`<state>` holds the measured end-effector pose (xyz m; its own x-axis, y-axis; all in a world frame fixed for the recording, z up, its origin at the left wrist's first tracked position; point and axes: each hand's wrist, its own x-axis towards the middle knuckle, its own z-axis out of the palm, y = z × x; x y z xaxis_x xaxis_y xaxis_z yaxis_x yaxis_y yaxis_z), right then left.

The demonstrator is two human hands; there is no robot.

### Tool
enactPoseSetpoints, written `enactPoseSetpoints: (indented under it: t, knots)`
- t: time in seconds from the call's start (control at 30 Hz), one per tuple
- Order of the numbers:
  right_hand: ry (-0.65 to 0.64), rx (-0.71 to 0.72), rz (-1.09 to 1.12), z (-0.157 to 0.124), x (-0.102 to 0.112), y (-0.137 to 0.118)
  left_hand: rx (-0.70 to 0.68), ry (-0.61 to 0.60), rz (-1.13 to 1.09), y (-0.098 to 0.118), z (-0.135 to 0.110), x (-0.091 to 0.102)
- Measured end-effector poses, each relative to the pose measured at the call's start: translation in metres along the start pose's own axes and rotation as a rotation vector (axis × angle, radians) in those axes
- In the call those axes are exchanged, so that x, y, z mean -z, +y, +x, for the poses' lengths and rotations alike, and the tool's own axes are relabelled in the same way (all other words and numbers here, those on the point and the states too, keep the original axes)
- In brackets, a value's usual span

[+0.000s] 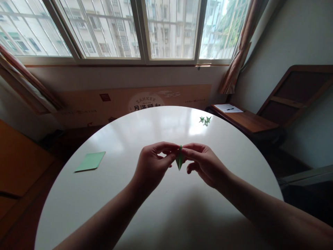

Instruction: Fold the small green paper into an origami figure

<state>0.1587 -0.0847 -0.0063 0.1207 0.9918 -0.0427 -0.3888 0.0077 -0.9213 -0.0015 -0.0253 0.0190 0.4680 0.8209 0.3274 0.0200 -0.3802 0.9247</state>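
A folded piece of green origami paper (179, 162) hangs between my hands above the white table, with a narrow point facing down. My left hand (156, 160) pinches its left side between thumb and fingers. From the right, my right hand (201, 160) pinches the same paper near its top, the lower fingers curled beneath. Fingertips cover much of its upper part. Several small folded green paper figures (205, 120) stand together at the table's far right. On the left lies a stack of flat light green paper squares (90, 161).
The round white table (125, 215) has its curved edge on both sides. Beyond it at the right, a wooden surface (249, 119) carries a white sheet (228, 108) with a dark pen-like item. A printed box panel (117, 100) stands behind, below the barred window.
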Motion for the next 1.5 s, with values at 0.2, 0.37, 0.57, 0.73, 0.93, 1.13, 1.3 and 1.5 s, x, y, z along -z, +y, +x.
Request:
enactPoseSetpoints:
  t: [0.2, 0.37, 0.57, 0.73, 0.93, 1.13, 1.3, 1.5]
  knots:
    - [-0.011, 0.023, 0.008, 0.001, 0.000, 0.001, -0.012, 0.011, 0.052, 0.000, -0.001, 0.003]
    - [-0.022, 0.048, -0.027, -0.002, 0.000, 0.001, 0.099, -0.081, -0.035, 0.004, 0.005, 0.009]
    - [-0.025, 0.144, -0.093, -0.002, 0.000, 0.004, 0.178, -0.184, -0.050, 0.007, 0.009, 0.014]
    - [0.003, 0.234, -0.119, -0.003, -0.002, 0.006, 0.247, -0.176, -0.097, 0.008, 0.009, 0.013]
    - [0.021, 0.399, -0.159, -0.006, -0.004, 0.006, 0.368, -0.177, -0.235, 0.006, 0.009, 0.010]
    - [0.014, 0.410, -0.182, -0.008, -0.005, 0.004, 0.395, -0.197, -0.271, 0.006, 0.010, 0.010]
    - [-0.019, 0.397, -0.174, -0.008, -0.004, 0.005, 0.391, -0.213, -0.259, 0.006, 0.010, 0.012]
    - [0.011, 0.401, -0.205, -0.010, -0.006, 0.004, 0.299, -0.213, -0.213, 0.007, 0.009, 0.011]
